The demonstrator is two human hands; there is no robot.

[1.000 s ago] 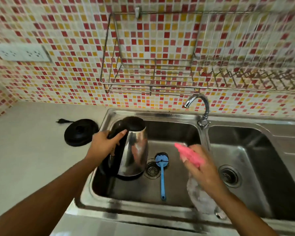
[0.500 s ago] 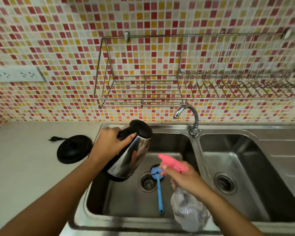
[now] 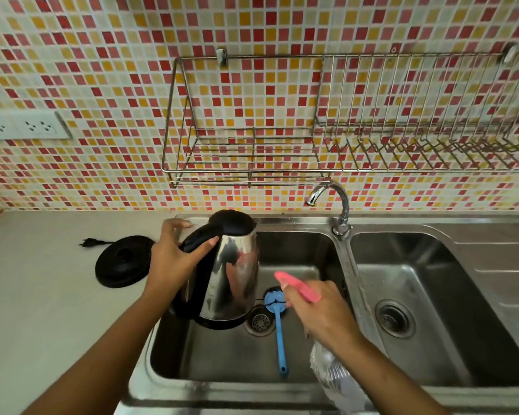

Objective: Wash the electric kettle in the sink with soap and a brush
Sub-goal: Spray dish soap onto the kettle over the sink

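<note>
Gripping the black handle of the shiny steel kettle [image 3: 237, 277], left hand [image 3: 171, 262] held it upright in the sink [image 3: 294, 222], L basin, w/ right hand [image 3: 321, 316] curled round a pink-topped clear spray bottle [image 3: 336, 377], btm cut off.

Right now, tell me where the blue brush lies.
In the head view, the blue brush lies on the floor of the left sink basin, its head beside the drain, between the kettle and the right hand gripping the spray bottle.
</note>
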